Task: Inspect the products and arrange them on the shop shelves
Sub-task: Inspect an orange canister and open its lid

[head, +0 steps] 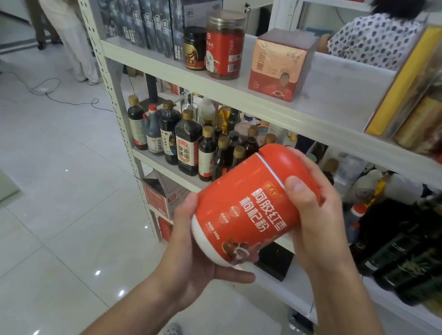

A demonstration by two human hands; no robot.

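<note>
glossy white tile floor (64,200), white metal shelving (337,99)

There is one camera, worn on the person's head. It looks forward and down. The view is very wide and bends at the edges. The left hand (195,250), the right hand (317,226) and the orange jar (248,206) are close up in the middle. The white shelves (253,100) stand a bit farther off, ahead and to the right. The shiny floor (31,224) lies below on the left.

glossy plastic tub (248,209), polished floor tiles (44,197), matt metal shelves (254,97)
</note>
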